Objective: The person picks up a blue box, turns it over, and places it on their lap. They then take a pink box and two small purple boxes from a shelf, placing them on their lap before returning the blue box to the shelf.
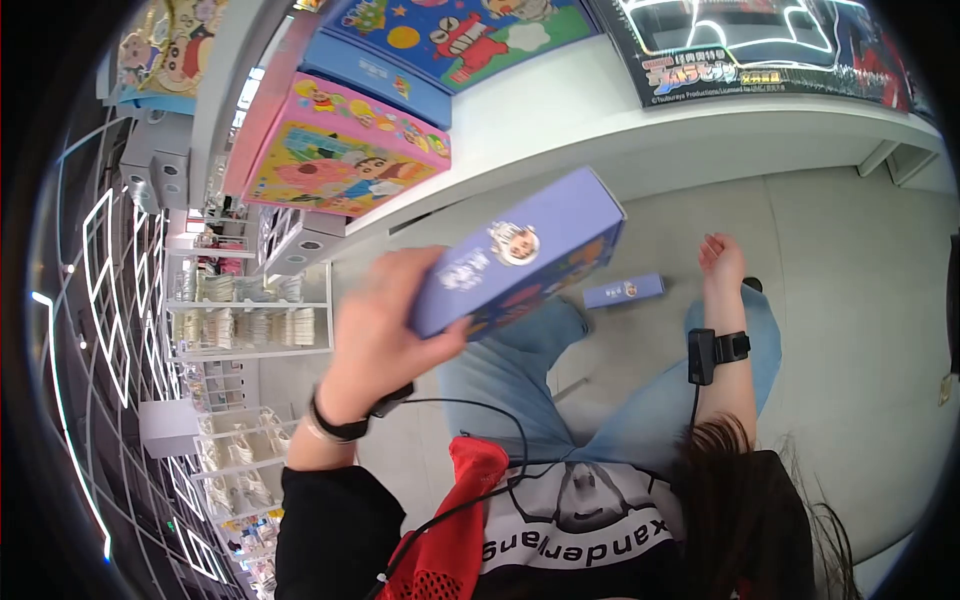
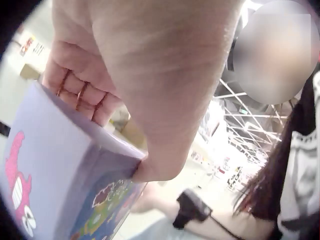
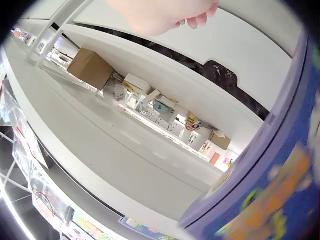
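In the head view, my left hand [image 1: 385, 325] grips one end of a purple-blue box [image 1: 530, 240], thumb against its near side. The box is tilted, with a round cartoon badge on its lilac face. The left wrist view shows the thumb of my left hand [image 2: 145, 75] pressed at the edge of the box [image 2: 47, 145]. My right hand [image 1: 722, 262] is held apart from the box, its fingers loosely curled round nothing. In the right wrist view my right hand [image 3: 165, 12] is at the top, and the box [image 3: 240, 200] fills the lower right.
A second lilac box [image 1: 624, 291] lies on the grey floor between the legs. On the white shelf [image 1: 640, 140] stand a pink cartoon box [image 1: 350, 150], a blue cartoon box [image 1: 470, 35] and a dark box [image 1: 760, 60]. A black cable [image 1: 500, 408] runs from my left wrist.
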Tool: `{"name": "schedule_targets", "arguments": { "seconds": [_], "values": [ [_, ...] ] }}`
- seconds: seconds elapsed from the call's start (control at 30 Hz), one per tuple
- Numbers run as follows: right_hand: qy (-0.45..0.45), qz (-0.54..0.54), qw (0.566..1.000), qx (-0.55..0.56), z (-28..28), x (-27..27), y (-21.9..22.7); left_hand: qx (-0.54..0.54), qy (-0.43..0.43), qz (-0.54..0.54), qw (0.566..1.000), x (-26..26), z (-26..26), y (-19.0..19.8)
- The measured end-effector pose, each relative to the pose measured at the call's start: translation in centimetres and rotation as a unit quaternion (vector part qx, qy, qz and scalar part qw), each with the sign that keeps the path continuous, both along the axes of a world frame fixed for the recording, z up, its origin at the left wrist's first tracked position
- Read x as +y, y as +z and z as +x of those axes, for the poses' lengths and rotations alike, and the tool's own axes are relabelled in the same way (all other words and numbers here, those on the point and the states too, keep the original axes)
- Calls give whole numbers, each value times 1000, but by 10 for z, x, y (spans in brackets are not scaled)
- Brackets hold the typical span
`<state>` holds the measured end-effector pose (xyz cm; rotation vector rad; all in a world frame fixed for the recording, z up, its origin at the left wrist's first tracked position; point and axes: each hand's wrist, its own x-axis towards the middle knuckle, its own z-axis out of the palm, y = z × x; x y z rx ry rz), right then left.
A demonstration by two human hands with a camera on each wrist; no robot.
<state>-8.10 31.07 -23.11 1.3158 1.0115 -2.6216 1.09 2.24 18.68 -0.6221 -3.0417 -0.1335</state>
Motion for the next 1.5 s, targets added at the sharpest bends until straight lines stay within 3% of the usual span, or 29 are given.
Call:
{"name": "schedule_targets", "arguments": {
  "seconds": [0.13, 0.2, 0.27, 0.37, 0.43, 0.67, 0.9, 1.07, 1.17, 1.27, 1.3, 1.4, 1.5],
  "values": [
    [7, 2, 1000, -15, -2, 2, -17, 70, -7, 36, 997, -1, -1, 89],
    [11, 1, 1000, -17, -3, 2, -19, 90, 60, 117, 987, -3, -4, 123],
    [11, 3, 1000, -20, -3, 1, -16, 55, 71, 182, 979, 3, -19, 150],
    [17, -4, 1000, -9, -4, 0, -15, 85, 24, 177, 980, 8, -42, 164],
    [17, -4, 1000, -10, -5, 0, -12, 143, 24, 183, 972, 18, -57, 165],
    [7, -14, 1000, -13, -4, -1, -9, 131, -31, 130, 982, 3, -124, 152],
    [27, -17, 999, -14, -6, -3, -10, 94, -60, 149, 983, -1, -172, 127],
    [43, -20, 999, -13, -4, -4, -7, 69, -69, 168, 981, -6, -179, 114],
    [54, -19, 998, -12, -4, -4, -7, 83, -74, 12, 994, -15, -187, 110],
    [54, -21, 998, -4, -3, -5, -7, 157, -116, -15, 981, -7, -185, 96],
    [55, -19, 998, -5, -3, -5, -7, 126, -78, -7, 989, 2, -180, 93],
    [58, -18, 998, -9, -3, -4, -5, 196, -103, -59, 973, 20, -180, 83],
    [61, -16, 998, -17, -3, -4, -4, 194, -82, -46, 976, 20, -185, 79]
  ]
}}
